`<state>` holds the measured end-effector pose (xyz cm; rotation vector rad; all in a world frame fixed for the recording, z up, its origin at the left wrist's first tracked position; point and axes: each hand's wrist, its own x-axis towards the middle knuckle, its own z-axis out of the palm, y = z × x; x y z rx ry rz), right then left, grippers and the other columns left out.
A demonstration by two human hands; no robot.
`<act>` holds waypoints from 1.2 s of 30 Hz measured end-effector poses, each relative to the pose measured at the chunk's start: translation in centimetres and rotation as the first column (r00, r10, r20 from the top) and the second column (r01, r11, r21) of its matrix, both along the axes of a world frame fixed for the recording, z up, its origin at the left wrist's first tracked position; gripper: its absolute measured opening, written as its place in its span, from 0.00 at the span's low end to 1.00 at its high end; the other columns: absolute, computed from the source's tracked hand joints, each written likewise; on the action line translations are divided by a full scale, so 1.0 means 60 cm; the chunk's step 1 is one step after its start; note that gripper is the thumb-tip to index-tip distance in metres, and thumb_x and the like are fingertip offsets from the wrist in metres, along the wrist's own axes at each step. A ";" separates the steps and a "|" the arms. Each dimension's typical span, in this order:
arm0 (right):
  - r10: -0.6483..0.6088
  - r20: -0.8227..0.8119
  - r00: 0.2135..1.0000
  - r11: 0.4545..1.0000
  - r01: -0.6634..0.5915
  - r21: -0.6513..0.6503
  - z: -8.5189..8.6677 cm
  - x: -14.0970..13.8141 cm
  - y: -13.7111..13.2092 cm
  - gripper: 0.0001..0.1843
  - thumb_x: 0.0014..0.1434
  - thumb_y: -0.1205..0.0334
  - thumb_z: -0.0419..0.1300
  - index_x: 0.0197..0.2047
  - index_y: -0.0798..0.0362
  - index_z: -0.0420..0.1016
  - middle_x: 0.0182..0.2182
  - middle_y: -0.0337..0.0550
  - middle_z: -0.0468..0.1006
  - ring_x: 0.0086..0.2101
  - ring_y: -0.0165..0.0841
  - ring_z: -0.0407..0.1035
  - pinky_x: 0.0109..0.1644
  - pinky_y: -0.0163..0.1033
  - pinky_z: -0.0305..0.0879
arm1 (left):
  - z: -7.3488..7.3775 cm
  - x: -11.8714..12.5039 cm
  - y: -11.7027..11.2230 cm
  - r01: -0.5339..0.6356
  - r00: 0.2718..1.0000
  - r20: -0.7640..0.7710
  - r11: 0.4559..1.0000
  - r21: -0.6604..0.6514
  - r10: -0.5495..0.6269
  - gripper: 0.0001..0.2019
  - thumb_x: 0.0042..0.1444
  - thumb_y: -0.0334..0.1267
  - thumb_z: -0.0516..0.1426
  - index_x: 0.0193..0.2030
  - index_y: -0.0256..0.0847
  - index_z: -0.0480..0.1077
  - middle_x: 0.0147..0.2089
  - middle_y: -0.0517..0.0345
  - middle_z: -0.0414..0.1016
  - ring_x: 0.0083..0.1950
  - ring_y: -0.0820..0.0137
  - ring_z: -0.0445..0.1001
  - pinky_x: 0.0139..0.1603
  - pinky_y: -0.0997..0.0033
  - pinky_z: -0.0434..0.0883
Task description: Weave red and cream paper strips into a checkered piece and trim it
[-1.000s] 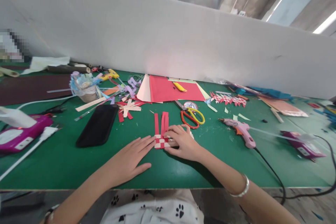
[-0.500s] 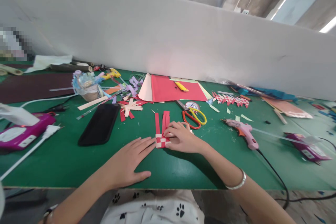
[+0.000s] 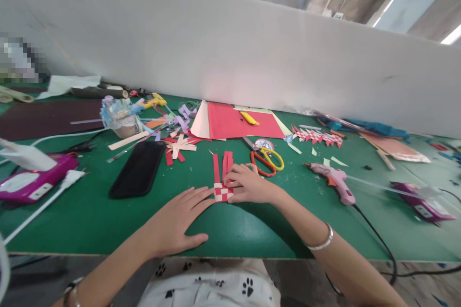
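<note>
A small weave of red and pale paper strips (image 3: 222, 193) lies on the green table (image 3: 90, 220), its red strips running away from me. My left hand (image 3: 176, 220) rests flat on the table with fingers stretched out, the fingertips touching the weave's left edge. My right hand (image 3: 248, 184) lies on the right side of the weave, fingers curled and pressing on the strips.
A black phone (image 3: 139, 168) lies to the left, red-and-yellow scissors (image 3: 264, 159) just beyond my right hand, a pink glue gun (image 3: 333, 181) with cord to the right. Red paper sheets (image 3: 237, 124), strip scraps and a purple device (image 3: 34, 182) surround them. A white partition stands behind.
My right hand has slid a little to the left over the weave. My left hand has stayed flat in place.
</note>
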<state>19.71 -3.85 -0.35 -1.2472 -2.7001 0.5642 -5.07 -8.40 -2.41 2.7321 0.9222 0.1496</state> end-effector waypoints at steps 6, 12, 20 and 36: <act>0.028 0.010 1.000 1.000 -0.028 -0.002 0.002 -0.003 0.006 0.14 0.52 0.50 0.61 0.38 0.49 0.69 0.37 0.38 0.66 0.43 0.35 0.62 0.53 0.51 0.45 | 0.006 0.002 -0.002 -0.012 1.000 -0.019 1.000 -0.008 0.012 0.31 0.56 0.54 0.51 0.64 0.46 0.52 0.67 0.54 0.52 0.65 0.57 0.54 0.64 0.51 0.53; -0.003 -0.026 1.000 0.998 0.005 0.068 -0.008 -0.012 -0.001 0.11 0.53 0.54 0.60 0.38 0.49 0.68 0.36 0.39 0.66 0.43 0.35 0.62 0.55 0.51 0.45 | 0.005 0.018 -0.003 -0.083 0.996 0.048 0.996 0.030 0.081 0.23 0.57 0.47 0.53 0.58 0.44 0.61 0.62 0.52 0.60 0.60 0.58 0.60 0.59 0.54 0.59; -0.033 -0.025 0.999 0.989 0.036 0.147 -0.011 -0.014 -0.015 0.18 0.49 0.49 0.61 0.39 0.51 0.66 0.39 0.42 0.67 0.42 0.36 0.61 0.51 0.49 0.49 | 0.014 0.072 0.032 -0.275 0.961 0.073 0.953 0.124 0.267 0.20 0.53 0.44 0.55 0.52 0.38 0.64 0.52 0.47 0.66 0.49 0.59 0.68 0.43 0.63 0.69; 0.032 -0.033 0.999 0.975 -0.024 0.221 -0.021 -0.011 -0.019 0.18 0.54 0.48 0.58 0.43 0.50 0.67 0.38 0.41 0.68 0.42 0.35 0.62 0.52 0.47 0.46 | 0.000 0.054 0.058 0.158 0.985 -0.047 0.782 0.602 -0.163 0.10 0.63 0.34 0.48 0.40 0.37 0.69 0.36 0.57 0.74 0.32 0.71 0.70 0.34 0.69 0.63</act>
